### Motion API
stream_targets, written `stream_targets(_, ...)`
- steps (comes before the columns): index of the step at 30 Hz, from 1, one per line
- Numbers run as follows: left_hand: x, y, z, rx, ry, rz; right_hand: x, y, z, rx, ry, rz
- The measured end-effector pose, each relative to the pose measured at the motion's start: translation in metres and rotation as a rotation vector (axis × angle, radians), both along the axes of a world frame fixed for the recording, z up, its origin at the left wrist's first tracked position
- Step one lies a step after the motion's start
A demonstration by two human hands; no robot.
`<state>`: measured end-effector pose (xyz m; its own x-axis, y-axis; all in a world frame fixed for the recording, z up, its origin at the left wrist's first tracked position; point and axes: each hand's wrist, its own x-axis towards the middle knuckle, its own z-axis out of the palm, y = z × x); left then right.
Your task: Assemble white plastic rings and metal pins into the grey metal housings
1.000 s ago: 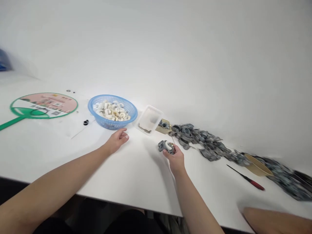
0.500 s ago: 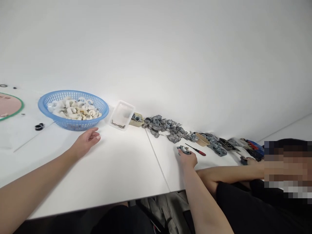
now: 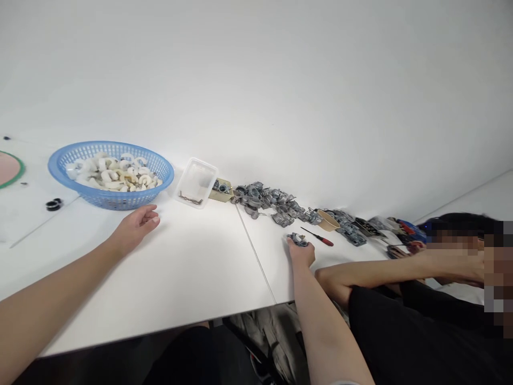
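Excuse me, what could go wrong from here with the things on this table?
The grey part in the right hand is small, so it might slip and get mixed into the heap of grey parts nearby. The screwdriver lies close to that hand, which could knock it. The left hand is right beside the blue basket, so a careless move might bump it.

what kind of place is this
Likely a small parts assembly workspace: a long white table holds a row of grey parts, a screwdriver and a blue basket of white parts, with a co-worker alongside.
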<state>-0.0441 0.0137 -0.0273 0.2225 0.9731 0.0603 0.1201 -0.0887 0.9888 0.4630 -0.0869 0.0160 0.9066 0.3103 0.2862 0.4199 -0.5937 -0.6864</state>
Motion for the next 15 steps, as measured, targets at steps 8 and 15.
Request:
stream_targets(8, 0.0, 0.002, -0.003, 0.005, 0.047, 0.013, -0.022, -0.006, 0.001, 0.062, -0.083, -0.106)
stream_targets(15, 0.0, 0.004, -0.006, 0.033, 0.083, 0.024, -0.11, -0.005, 0.005, 0.169, -0.417, 0.148)
